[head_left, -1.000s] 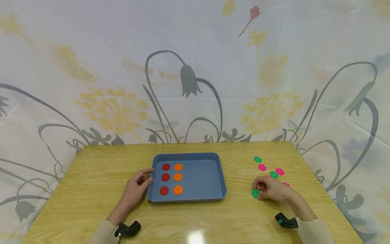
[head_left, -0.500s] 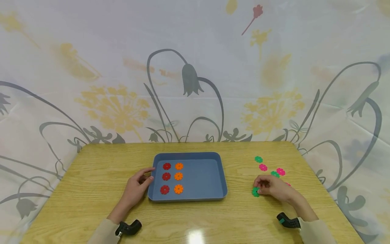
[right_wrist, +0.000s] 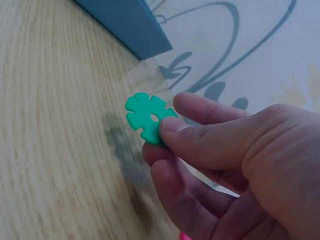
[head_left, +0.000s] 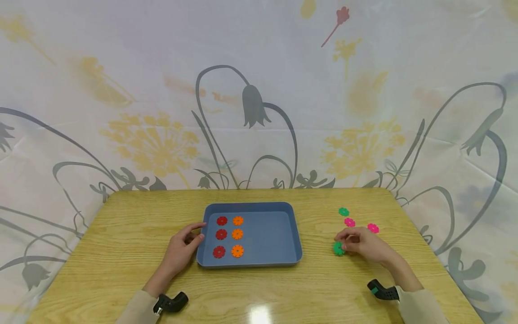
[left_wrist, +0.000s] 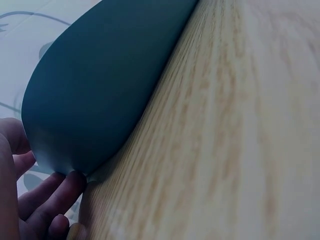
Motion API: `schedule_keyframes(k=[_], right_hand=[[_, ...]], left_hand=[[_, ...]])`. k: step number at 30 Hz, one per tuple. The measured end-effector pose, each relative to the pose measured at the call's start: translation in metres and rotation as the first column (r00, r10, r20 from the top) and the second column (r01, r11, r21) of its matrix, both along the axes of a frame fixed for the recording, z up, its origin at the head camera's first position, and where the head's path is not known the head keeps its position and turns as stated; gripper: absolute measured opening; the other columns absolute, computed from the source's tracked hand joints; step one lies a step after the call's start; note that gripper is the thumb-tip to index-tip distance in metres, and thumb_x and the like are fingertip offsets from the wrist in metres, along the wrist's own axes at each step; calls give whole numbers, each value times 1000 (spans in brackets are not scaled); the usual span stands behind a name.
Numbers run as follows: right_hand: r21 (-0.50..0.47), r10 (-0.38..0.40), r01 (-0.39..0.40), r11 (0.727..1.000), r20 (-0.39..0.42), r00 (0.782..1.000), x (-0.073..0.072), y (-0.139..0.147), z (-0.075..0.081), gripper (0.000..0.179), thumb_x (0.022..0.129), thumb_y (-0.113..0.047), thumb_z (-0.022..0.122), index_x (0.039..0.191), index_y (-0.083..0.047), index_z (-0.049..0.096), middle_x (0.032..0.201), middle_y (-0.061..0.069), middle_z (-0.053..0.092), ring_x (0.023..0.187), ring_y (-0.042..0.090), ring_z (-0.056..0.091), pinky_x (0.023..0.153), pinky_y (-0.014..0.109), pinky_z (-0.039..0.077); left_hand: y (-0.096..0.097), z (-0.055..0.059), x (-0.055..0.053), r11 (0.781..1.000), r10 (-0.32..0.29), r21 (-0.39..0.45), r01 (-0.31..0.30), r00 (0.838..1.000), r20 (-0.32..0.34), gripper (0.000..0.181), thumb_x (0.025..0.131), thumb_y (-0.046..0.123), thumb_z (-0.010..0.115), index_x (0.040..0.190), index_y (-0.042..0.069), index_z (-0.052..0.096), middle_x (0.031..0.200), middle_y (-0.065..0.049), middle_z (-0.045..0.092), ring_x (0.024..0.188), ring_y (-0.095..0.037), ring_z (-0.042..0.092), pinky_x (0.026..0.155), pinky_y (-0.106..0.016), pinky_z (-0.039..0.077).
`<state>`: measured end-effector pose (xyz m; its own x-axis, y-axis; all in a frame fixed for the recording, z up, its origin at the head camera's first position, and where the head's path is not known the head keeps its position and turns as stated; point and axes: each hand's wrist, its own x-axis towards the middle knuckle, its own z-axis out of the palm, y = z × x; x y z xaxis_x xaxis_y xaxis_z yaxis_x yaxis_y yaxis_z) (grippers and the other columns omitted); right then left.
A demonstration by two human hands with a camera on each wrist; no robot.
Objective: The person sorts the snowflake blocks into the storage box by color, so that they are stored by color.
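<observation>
My right hand (head_left: pixel 364 245) pinches a green interlocking plastic disc (right_wrist: pixel 145 114) between thumb and fingers, just above the table and right of the tray. The disc is flower-shaped, with notches around its edge and a hole in the middle. At its left end, the blue rectangular tray (head_left: pixel 269 238) is held at the rim by my left hand (head_left: pixel 182 247); in the left wrist view, fingertips press its outer wall. Inside the tray lie a column of red discs (head_left: pixel 221 234) and, beside it, a column of orange discs (head_left: pixel 237 234).
Loose on the right of the wooden table (head_left: pixel 259 288) are a green disc (head_left: pixel 343 211) and pink discs (head_left: pixel 373 228); my right hand hides part of this group. A patterned cloth (head_left: pixel 259 135) hangs behind the table's far edge.
My right hand has lifted the green disc slightly and tilted it, shifting a little up and left. My left hand stays at the tray rim.
</observation>
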<state>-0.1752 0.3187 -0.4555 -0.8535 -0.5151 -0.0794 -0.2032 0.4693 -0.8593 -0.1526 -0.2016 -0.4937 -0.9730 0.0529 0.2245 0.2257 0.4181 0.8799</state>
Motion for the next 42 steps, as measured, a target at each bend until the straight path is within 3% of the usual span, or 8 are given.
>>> schedule_keyframes(k=[10, 21, 27, 33, 35, 39, 42], right_hand=[[3, -64, 65, 998, -70, 995, -6, -14, 16, 20, 91, -9, 60, 110, -6, 65, 105, 11, 62, 88, 22, 63, 74, 38, 51], [5, -100, 101, 995, -86, 991, -19, -39, 28, 22, 91, -11, 61, 112, -9, 66, 111, 9, 61, 95, 23, 59, 77, 37, 49], [-25, -78, 76, 997, -80, 994, -29, -56, 30, 22, 91, -11, 61, 112, -9, 66, 111, 9, 61, 94, 24, 60, 79, 40, 48], [-66, -46, 42, 997, -58, 997, -40, -76, 34, 23, 91, -8, 60, 113, -5, 65, 110, 11, 61, 93, 30, 60, 82, 52, 45], [-75, -33, 29, 997, -52, 998, -44, -83, 35, 23, 91, -8, 60, 113, -4, 65, 110, 12, 61, 93, 34, 60, 81, 53, 44], [-65, -15, 11, 998, -62, 998, -53, -93, 31, 22, 90, -11, 61, 112, -7, 67, 108, 10, 62, 92, 36, 60, 80, 50, 46], [-58, -18, 14, 998, -54, 998, -58, -103, 31, 21, 90, -12, 62, 110, -11, 68, 106, 7, 63, 92, 35, 61, 81, 50, 46]], left_hand=[[0, 1, 2, 1000, 0, -12, 0, 1000, 12, 33, 91, 25, 61, 122, 16, 61, 90, -2, 66, 78, -14, 60, 65, -28, 46], [-1, 0, 0, 1000, -3, -9, 3, 1000, 11, 33, 92, 24, 61, 123, 15, 61, 90, -4, 66, 77, -17, 60, 65, -27, 46], [-1, 0, 1, 1000, -11, -10, 11, 1000, -1, 32, 92, 24, 60, 123, 13, 61, 90, -5, 66, 78, -17, 60, 65, -27, 46], [6, 19, 9, 1000, -11, 0, 11, 1000, 21, 32, 92, 16, 60, 123, 6, 60, 93, -13, 66, 81, -26, 60, 67, -26, 46], [6, 18, 8, 1000, -8, -1, 8, 999, 31, 33, 92, 15, 60, 124, 6, 60, 93, -13, 66, 81, -26, 60, 67, -26, 46], [-1, 0, 0, 1000, -1, -9, 2, 1000, 23, 33, 92, 23, 61, 123, 13, 61, 92, -6, 66, 80, -18, 60, 67, -26, 46], [-1, -1, 0, 1000, 1, -10, -1, 1000, 16, 32, 92, 25, 61, 122, 16, 61, 91, -3, 66, 79, -16, 60, 67, -27, 47]])
